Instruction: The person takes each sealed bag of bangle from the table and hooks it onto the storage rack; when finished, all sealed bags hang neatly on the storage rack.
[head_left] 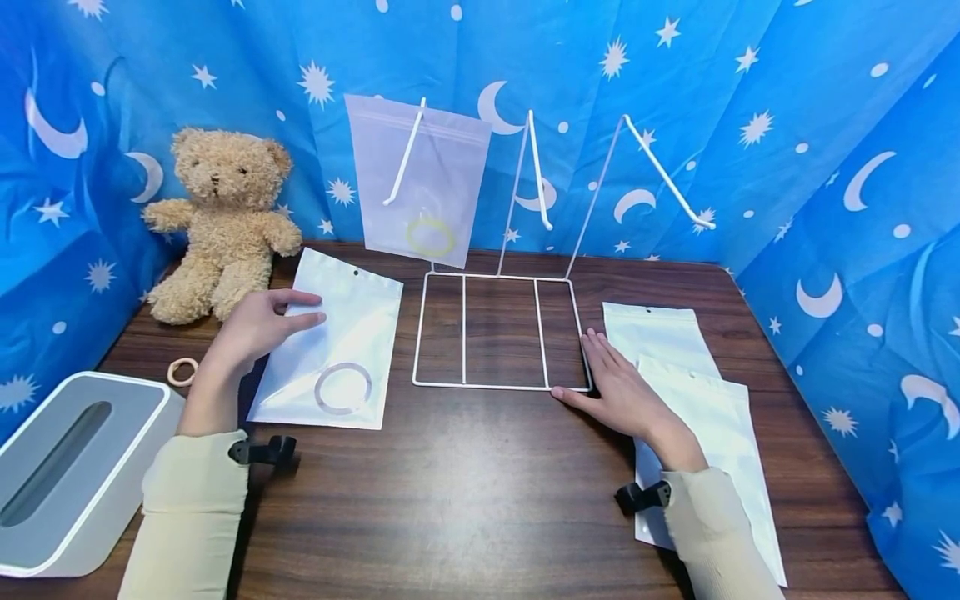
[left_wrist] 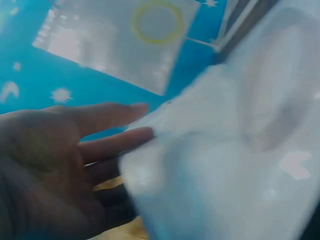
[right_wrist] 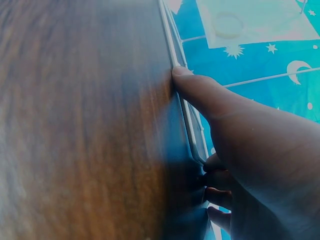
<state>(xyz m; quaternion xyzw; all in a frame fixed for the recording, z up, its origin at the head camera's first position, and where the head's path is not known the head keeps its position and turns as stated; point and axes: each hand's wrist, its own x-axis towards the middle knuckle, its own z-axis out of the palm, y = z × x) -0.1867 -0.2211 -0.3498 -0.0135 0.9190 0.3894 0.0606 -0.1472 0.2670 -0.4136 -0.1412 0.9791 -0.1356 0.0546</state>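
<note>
My left hand (head_left: 258, 329) is at the left side of a white zip pouch (head_left: 352, 321) with a ring shape (head_left: 342, 388) showing near its bottom. Thumb and index finger are stretched out over it, apart from each other; the left wrist view shows fingertips at its edge. My right hand (head_left: 618, 383) lies flat, fingers straight, at the front right corner of a white wire display rack (head_left: 480, 387). Its thumb (right_wrist: 182, 72) touches the front wire. On the rack's left hook hangs a translucent pouch (head_left: 450, 175) with a yellow ring (head_left: 431, 237).
Two overlapping white pouches (head_left: 705, 417) lie beside and under my right forearm. The rack's middle hook (head_left: 538, 171) and right hook (head_left: 667, 171) project forward. A teddy bear (head_left: 225, 217), a small wooden ring (head_left: 182, 372) and a grey-topped tissue box (head_left: 82, 467) stand or lie left.
</note>
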